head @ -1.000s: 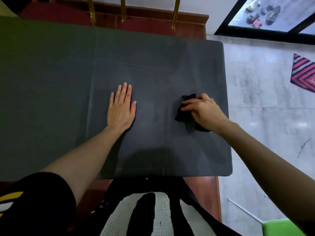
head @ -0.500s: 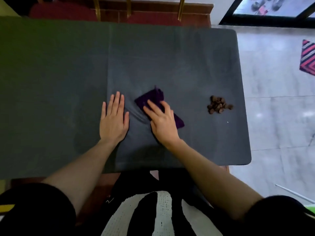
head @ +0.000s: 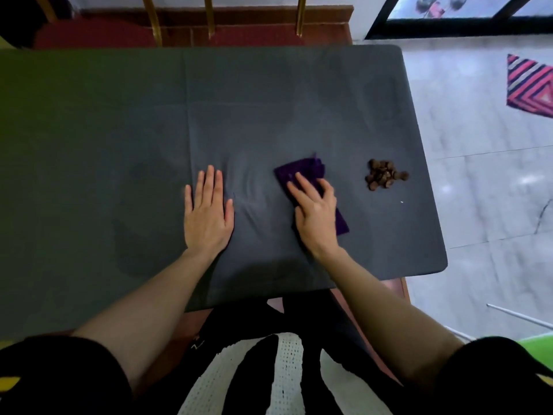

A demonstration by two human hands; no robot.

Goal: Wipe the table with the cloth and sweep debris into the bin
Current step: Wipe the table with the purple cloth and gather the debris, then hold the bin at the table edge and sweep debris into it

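Note:
A folded purple cloth (head: 300,171) lies on the dark grey table cover (head: 269,109). My right hand (head: 314,215) presses flat on the cloth with its fingers spread, hiding the middle of it. A small heap of brown debris pieces (head: 384,175) sits to the right of the cloth, close to the table's right edge, with a gap between them. My left hand (head: 208,212) rests palm down on the cover, left of the cloth, holding nothing. A green corner, probably the bin (head: 538,344), shows at the lower right on the floor.
Gold chair legs (head: 209,16) and red seats stand beyond the far edge. Grey tiled floor (head: 478,190) lies to the right, with a striped mat (head: 531,85) and a thin white rod (head: 517,317). A tiny white speck (head: 402,202) lies near the heap.
My right hand first slid the cloth left from the right side, uncovering the debris heap, then moved it a little back to the right. My left hand stayed flat in place.

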